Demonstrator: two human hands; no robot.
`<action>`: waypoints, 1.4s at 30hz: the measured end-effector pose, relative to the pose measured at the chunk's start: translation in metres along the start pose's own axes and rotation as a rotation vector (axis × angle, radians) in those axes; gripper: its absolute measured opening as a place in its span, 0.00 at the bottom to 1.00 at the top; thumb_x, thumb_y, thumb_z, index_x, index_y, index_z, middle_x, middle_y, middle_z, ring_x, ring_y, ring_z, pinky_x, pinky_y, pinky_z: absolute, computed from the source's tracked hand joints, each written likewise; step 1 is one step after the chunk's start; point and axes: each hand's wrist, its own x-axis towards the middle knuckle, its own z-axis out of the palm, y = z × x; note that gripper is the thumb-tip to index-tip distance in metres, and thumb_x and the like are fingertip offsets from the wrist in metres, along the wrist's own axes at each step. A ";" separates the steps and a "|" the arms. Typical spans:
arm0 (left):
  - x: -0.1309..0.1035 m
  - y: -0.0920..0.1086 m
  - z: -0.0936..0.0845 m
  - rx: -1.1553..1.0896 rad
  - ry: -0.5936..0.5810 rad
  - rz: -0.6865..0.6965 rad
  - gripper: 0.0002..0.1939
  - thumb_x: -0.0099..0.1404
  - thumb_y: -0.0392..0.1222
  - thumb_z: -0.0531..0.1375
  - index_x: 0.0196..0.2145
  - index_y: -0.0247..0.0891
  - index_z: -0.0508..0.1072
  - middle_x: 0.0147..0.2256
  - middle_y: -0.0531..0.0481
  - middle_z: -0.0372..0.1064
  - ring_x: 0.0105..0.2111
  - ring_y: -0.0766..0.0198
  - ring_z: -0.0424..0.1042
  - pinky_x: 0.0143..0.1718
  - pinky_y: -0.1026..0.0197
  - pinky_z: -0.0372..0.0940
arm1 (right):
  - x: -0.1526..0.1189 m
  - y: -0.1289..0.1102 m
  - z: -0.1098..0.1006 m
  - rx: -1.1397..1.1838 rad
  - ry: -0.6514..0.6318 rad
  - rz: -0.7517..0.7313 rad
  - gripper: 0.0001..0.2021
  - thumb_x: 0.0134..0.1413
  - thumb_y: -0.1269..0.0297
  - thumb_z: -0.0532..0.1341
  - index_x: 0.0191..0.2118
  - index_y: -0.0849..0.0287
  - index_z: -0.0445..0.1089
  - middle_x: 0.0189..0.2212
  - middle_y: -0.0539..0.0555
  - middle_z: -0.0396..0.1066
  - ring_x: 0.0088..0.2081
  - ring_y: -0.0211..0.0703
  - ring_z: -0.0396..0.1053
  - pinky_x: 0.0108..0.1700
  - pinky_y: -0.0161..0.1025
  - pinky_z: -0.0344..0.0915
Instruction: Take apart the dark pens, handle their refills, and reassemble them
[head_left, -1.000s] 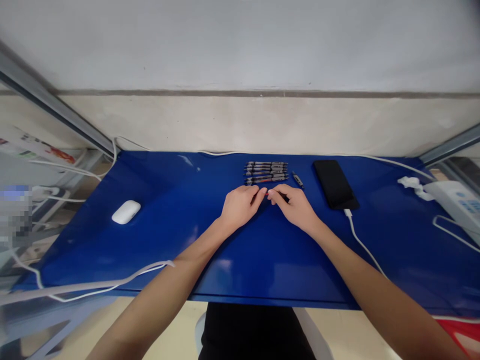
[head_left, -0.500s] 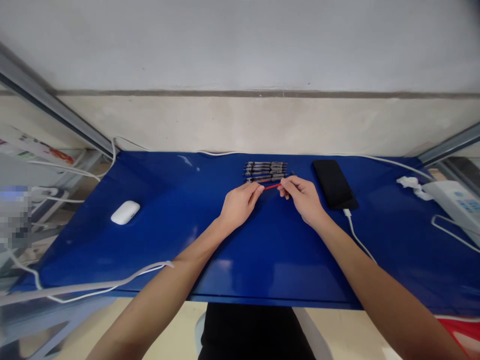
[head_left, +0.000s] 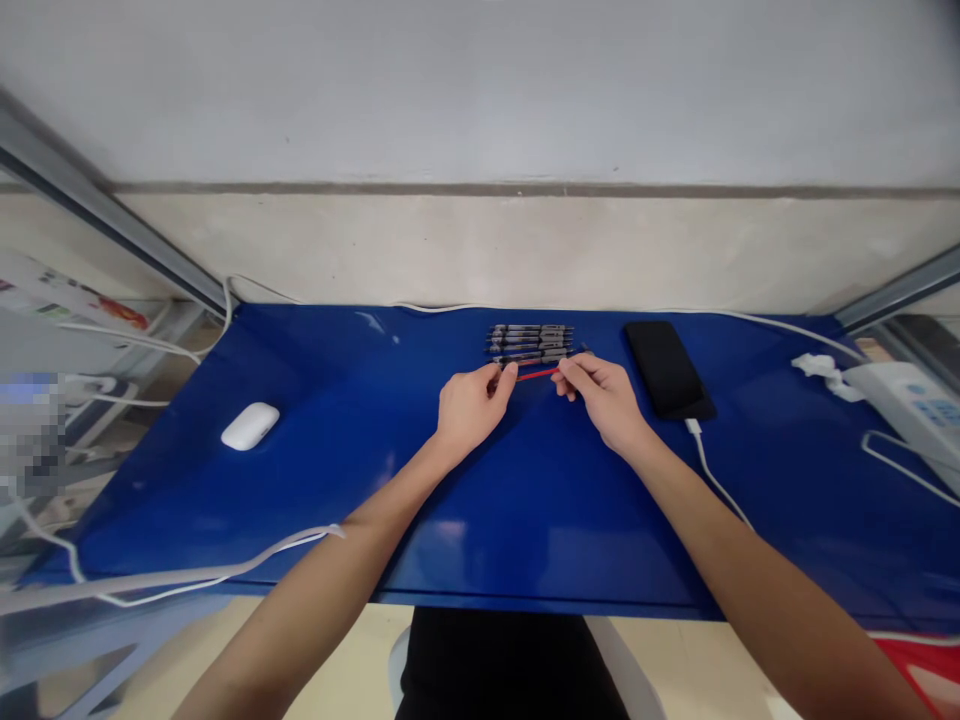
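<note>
A thin red stick (head_left: 538,374), perhaps a pen refill, spans the gap between my two hands just above the table. At its left end, my left hand (head_left: 471,408) is closed, with thumb and fingertips pinched together. My right hand (head_left: 601,396) pinches the other end between thumb and forefinger, its remaining fingers curled below. Right behind the hands lies a stack-like row of several dark click pens (head_left: 531,338) with grey grips, side by side. Part of the nearest pens is hidden by my fingers.
The blue table (head_left: 330,400) carries a black phone (head_left: 667,368) with a white charging cable (head_left: 716,475) on the right. A white earbud case (head_left: 250,426) lies at left. A white power strip (head_left: 911,405) is far right; a white cord (head_left: 225,572) crosses near my left forearm.
My left hand has shifted slightly left, so more of the red stick shows between the hands. My right hand has barely moved, and the pens lie as before.
</note>
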 end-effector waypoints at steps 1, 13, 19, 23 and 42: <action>0.000 0.000 0.000 -0.001 0.007 -0.002 0.27 0.74 0.56 0.50 0.21 0.39 0.58 0.18 0.54 0.57 0.20 0.67 0.54 0.27 0.60 0.44 | 0.000 0.000 0.000 -0.003 -0.002 -0.006 0.17 0.64 0.50 0.62 0.30 0.58 0.76 0.24 0.51 0.72 0.26 0.38 0.66 0.30 0.38 0.61; 0.003 -0.003 0.000 -0.093 0.022 0.025 0.25 0.74 0.52 0.50 0.20 0.39 0.56 0.18 0.55 0.54 0.20 0.68 0.51 0.27 0.60 0.44 | 0.001 0.000 -0.001 0.011 -0.003 0.000 0.18 0.64 0.49 0.62 0.29 0.57 0.76 0.22 0.51 0.70 0.26 0.38 0.66 0.30 0.38 0.60; 0.003 -0.003 -0.002 -0.148 0.031 -0.014 0.26 0.74 0.52 0.50 0.19 0.38 0.54 0.18 0.55 0.53 0.21 0.68 0.50 0.27 0.59 0.43 | -0.002 -0.006 -0.001 0.040 -0.038 0.005 0.21 0.64 0.50 0.62 0.25 0.57 0.73 0.18 0.50 0.68 0.24 0.38 0.65 0.31 0.39 0.60; 0.003 -0.003 -0.002 -0.142 0.030 -0.024 0.26 0.74 0.52 0.50 0.20 0.38 0.54 0.18 0.55 0.53 0.21 0.68 0.50 0.27 0.59 0.43 | -0.002 -0.007 -0.001 0.042 -0.038 0.018 0.20 0.64 0.50 0.61 0.24 0.57 0.73 0.18 0.50 0.68 0.24 0.38 0.65 0.31 0.39 0.60; 0.002 -0.003 -0.001 -0.135 0.064 -0.001 0.25 0.74 0.51 0.49 0.21 0.39 0.53 0.19 0.56 0.52 0.21 0.68 0.50 0.27 0.59 0.43 | -0.002 -0.003 0.000 0.038 -0.037 0.040 0.20 0.64 0.48 0.62 0.26 0.57 0.74 0.19 0.49 0.68 0.24 0.38 0.65 0.31 0.38 0.61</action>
